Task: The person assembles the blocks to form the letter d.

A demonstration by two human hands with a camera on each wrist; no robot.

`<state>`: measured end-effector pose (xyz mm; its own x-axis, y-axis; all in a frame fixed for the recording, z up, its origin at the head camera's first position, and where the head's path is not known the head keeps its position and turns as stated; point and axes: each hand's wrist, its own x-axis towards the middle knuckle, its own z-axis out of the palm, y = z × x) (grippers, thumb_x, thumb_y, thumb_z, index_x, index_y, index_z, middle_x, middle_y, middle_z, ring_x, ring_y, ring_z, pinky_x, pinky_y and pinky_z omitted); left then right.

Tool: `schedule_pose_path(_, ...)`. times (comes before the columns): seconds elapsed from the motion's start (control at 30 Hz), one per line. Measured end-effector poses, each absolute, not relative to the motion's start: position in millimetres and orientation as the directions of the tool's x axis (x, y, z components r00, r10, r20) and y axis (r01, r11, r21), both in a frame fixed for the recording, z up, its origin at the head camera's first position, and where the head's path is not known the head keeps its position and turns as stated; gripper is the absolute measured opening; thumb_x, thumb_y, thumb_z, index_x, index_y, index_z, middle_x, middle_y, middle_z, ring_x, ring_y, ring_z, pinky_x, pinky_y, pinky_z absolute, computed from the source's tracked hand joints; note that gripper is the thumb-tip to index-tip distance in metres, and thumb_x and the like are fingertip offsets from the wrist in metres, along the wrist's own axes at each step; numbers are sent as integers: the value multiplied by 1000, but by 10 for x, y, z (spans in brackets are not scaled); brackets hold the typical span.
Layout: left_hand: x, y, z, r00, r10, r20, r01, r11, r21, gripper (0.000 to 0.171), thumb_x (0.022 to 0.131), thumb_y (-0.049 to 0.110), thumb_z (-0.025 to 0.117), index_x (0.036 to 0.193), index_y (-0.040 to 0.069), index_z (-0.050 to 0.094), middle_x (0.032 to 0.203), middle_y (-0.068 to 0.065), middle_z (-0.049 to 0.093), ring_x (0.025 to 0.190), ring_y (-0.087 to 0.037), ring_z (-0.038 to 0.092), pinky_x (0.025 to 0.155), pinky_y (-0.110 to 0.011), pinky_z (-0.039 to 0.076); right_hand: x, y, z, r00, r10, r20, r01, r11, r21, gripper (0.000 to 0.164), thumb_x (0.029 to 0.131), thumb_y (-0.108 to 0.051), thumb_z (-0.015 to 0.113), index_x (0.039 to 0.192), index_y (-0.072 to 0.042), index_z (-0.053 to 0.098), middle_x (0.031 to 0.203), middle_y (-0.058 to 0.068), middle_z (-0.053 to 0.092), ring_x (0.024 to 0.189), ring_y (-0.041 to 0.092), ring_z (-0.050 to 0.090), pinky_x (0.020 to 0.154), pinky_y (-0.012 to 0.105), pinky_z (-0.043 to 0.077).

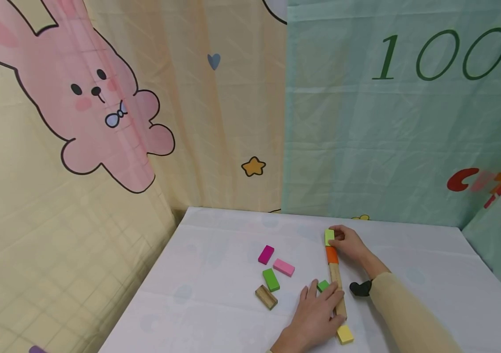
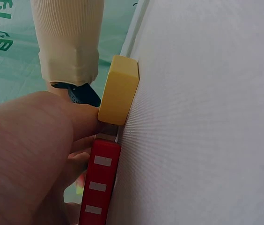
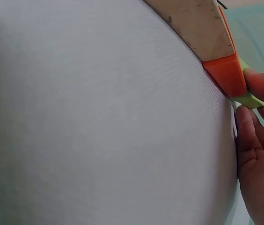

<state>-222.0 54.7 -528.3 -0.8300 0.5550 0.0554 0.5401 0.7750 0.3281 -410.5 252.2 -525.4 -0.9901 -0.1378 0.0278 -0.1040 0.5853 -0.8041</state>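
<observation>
A row of blocks runs away from me on the white table. My right hand (image 1: 349,242) pinches the light green block (image 1: 329,236) at its far end, against an orange block (image 1: 331,255). Wooden blocks (image 1: 335,274) follow, then a yellow block (image 1: 345,334) at the near end. My left hand (image 1: 316,314) lies over the near part, thumb and forefinger at a wooden block (image 1: 341,310). A green block (image 1: 323,286) shows by its fingertips. In the left wrist view, a red face with white rectangles (image 2: 101,183) stands beside the yellow block; the palm hides it from above.
Left of the row lie a magenta block (image 1: 266,254), a pink block (image 1: 283,267), a green block (image 1: 271,279) and a brown wooden block (image 1: 266,297). A dark device (image 1: 360,288) is on the right wrist. Printed curtains stand behind the table (image 1: 215,230).
</observation>
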Motion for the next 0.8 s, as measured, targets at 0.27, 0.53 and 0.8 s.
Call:
schedule_pose_path(0.27, -2215, 539, -5284, -824, 564, 61, 552, 774, 310, 51, 101, 52, 52, 150, 38, 44, 159, 16, 32, 144, -35, 32, 109, -57, 34, -4103, 2518, -5256, -990, -138, 23, -104, 617, -780, 51, 95, -15, 69, 139, 5, 54, 132, 28, 54, 108, 35, 59, 87, 43, 54)
schedule_pose_path(0.53, -2208, 547, -5287, -825, 563, 49, 547, 775, 317, 52, 101, 53, 52, 150, 38, 44, 159, 17, 31, 144, -35, 32, 109, -57, 34, -4105, 2544, -5247, -988, -153, 10, -104, 619, -778, 49, 96, -16, 68, 138, 4, 56, 132, 25, 55, 104, 33, 57, 84, 40, 54)
schedule_pose_path(0.8, -2212, 545, -5287, -826, 562, 54, 548, 776, 311, 52, 101, 53, 52, 150, 38, 44, 159, 17, 31, 144, -35, 32, 109, -57, 34, -4106, 2529, -5259, -989, -145, 5, -95, 620, -779, 48, 95, -17, 69, 137, 3, 57, 125, 22, 57, 102, 30, 56, 83, 37, 52)
